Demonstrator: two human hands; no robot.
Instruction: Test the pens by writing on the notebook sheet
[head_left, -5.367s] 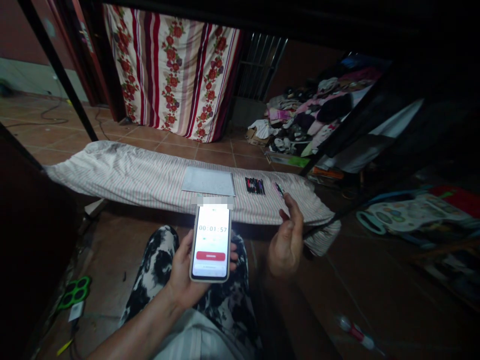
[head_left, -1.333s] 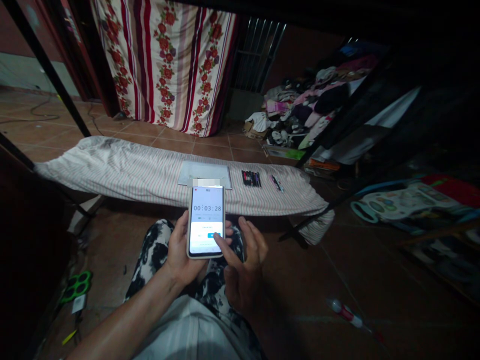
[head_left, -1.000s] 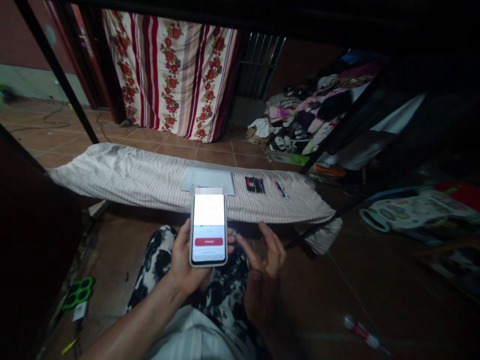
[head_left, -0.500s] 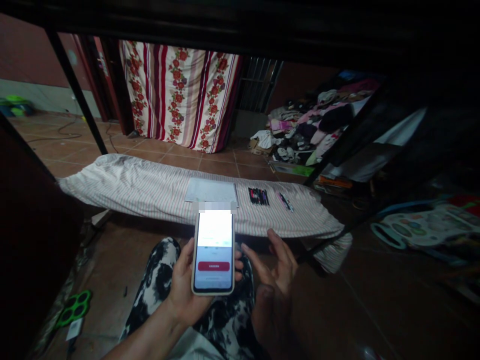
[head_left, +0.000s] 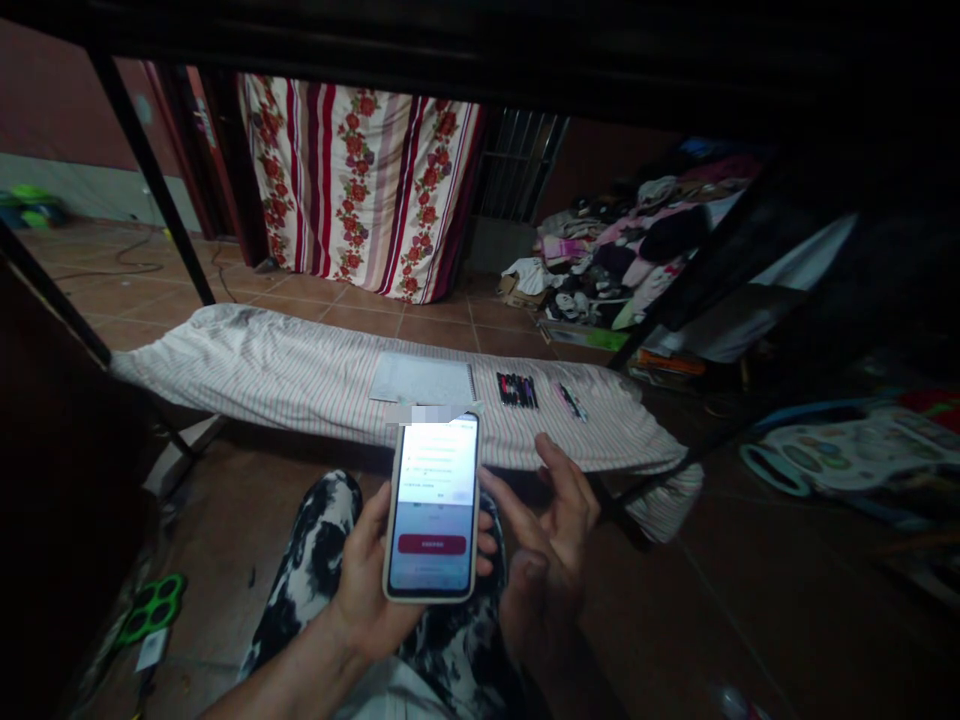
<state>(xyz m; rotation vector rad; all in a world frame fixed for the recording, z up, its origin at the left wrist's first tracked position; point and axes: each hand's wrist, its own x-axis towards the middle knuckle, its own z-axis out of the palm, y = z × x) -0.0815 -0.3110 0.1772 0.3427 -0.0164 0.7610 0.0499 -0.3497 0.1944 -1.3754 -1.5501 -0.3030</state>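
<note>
My left hand is wrapped round a lit smartphone, holding it upright over my patterned trouser leg. The screen shows a white panel and a red button. My right hand hovers just right of the phone with its fingers spread and nothing in it. Ahead, a low board covered in striped cloth carries a spiral notebook, a row of pens and two more pens.
A floral curtain hangs at the back. A heap of clothes lies at the back right. Black metal frame bars cross the view. A green toy lies on the tiled floor at left, a plastic toy at right.
The phone screen went from a running timer to a white page with a red button. My right hand drew back from tapping the screen and now hovers beside it with fingers spread.
</note>
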